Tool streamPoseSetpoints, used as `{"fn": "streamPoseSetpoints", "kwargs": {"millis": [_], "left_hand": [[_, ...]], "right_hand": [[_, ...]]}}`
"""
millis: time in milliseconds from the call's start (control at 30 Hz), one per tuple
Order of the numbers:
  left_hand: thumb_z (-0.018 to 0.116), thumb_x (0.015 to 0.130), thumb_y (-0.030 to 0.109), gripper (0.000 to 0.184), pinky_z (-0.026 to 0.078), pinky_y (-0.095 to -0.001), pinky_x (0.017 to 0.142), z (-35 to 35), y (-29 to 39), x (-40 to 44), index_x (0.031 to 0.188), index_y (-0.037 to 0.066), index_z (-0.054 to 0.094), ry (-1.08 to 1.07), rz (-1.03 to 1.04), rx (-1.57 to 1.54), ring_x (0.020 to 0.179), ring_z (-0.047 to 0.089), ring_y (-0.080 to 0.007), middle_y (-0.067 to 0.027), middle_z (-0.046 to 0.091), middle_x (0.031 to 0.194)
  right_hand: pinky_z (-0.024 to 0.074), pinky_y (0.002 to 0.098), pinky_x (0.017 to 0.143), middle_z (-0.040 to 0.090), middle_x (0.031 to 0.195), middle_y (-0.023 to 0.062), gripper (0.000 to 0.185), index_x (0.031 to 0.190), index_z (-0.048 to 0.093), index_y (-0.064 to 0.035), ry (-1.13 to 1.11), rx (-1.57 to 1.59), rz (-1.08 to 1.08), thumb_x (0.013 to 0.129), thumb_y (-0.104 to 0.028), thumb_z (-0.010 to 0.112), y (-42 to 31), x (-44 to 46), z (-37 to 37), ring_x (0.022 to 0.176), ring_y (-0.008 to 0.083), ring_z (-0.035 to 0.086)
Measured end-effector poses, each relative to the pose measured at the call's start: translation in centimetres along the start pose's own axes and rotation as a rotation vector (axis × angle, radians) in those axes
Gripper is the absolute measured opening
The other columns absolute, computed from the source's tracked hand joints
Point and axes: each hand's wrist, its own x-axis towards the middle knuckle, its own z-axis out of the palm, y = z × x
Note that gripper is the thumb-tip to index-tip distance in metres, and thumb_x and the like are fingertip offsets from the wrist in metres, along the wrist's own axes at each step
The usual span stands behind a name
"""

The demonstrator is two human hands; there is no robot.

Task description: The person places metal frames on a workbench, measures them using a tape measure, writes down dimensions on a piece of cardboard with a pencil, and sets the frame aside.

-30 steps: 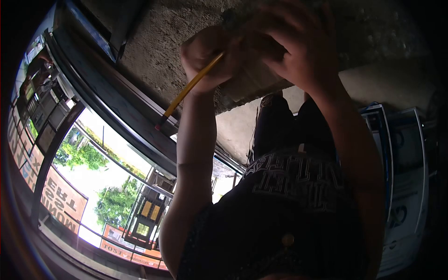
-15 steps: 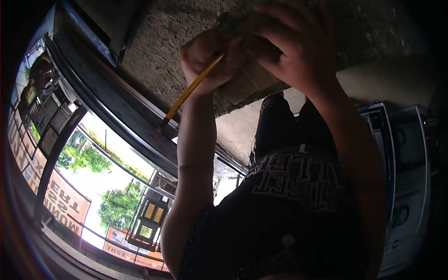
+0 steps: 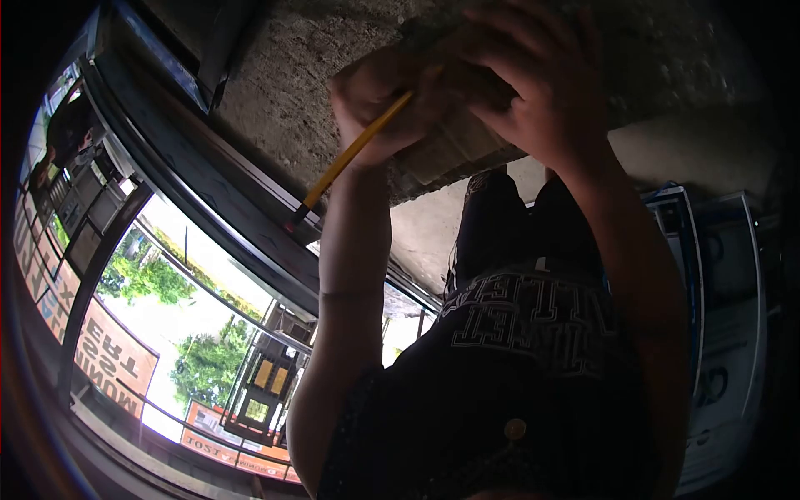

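A yellow pencil point(image 3: 354, 152) slants across my left hand point(image 3: 387, 104), whose fingers are closed around it. Its pinkish eraser end hangs down to the left, and the tip is lost in shadow near my fingertips. To the right, my right hand point(image 3: 542, 92) has its fingers and thumb spread apart over the rough grey-brown surface point(image 3: 283, 108). Close below both hands lies a flat brownish piece point(image 3: 458, 148) near that surface's edge. What my right fingertips touch is too dark to make out.
My dark trousers point(image 3: 492, 217) and lettered shirt point(image 3: 533, 321) fill the lower middle. On the left runs a dark frame point(image 3: 217, 200), with signs point(image 3: 117, 358) and trees point(image 3: 208, 367) beyond. Framed panels point(image 3: 725, 308) stand at the right. A person point(image 3: 71, 125) is at the far left.
Both hands have shifted slightly to the right, and the pencil has moved with my left hand. The person at the far left has changed position a little.
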Motion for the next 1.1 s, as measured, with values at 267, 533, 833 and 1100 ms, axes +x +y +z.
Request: {"fn": "streamPoseSetpoints", "kwargs": {"millis": [267,533,833,1100], "left_hand": [[0.060,0.091,0.010,0.011,0.044,-0.0245,0.048,-0.9,0.6,-0.3,0.090,0.008,0.050,0.554,-0.389,-0.247,0.056,0.053,-0.0119,-0.0078,0.057,0.070],[0.052,0.100,0.024,0.020,0.048,-0.0289,0.064,-6.0,6.1,-11.7,0.097,0.006,0.061,0.531,-0.752,0.008,0.071,0.060,-0.0150,-0.0091,0.065,0.084],[0.046,0.104,0.019,0.020,0.049,-0.0331,0.076,-5.0,8.7,-19.8,0.109,0.003,0.055,0.563,-0.646,-0.166,0.081,0.060,-0.0192,-0.0091,0.063,0.089],[0.053,0.099,0.015,0.016,0.051,-0.0350,0.071,-8.4,7.2,-18.2,0.104,0.000,0.055,0.254,-0.596,-0.166,0.081,0.066,-0.0213,-0.0142,0.067,0.088]], "right_hand": [[0.0330,0.0529,0.105,0.054,0.133,0.0011,0.049,0.114,0.066,-0.0217,-0.035,-0.015,-0.114,0.071,-0.039,0.081,0.9,-0.5,0.2,0.125,0.0266,0.050],[0.0252,0.0625,0.109,0.044,0.143,0.0057,0.055,0.132,0.054,-0.0205,-0.065,-0.312,-0.073,0.083,-0.043,0.067,-1.8,-1.2,-0.5,0.136,0.0302,0.038],[0.0411,0.0510,0.100,0.066,0.109,0.0138,0.028,0.108,0.066,-0.0102,-0.742,0.295,-0.591,0.088,-0.029,0.065,-14.3,-5.2,5.0,0.106,0.0301,0.063],[0.0465,0.0481,0.090,0.058,0.114,0.0214,0.051,0.127,0.049,-0.0027,0.233,-0.168,0.098,0.085,-0.026,0.068,-3.2,-4.5,1.2,0.105,0.0388,0.058]]}}
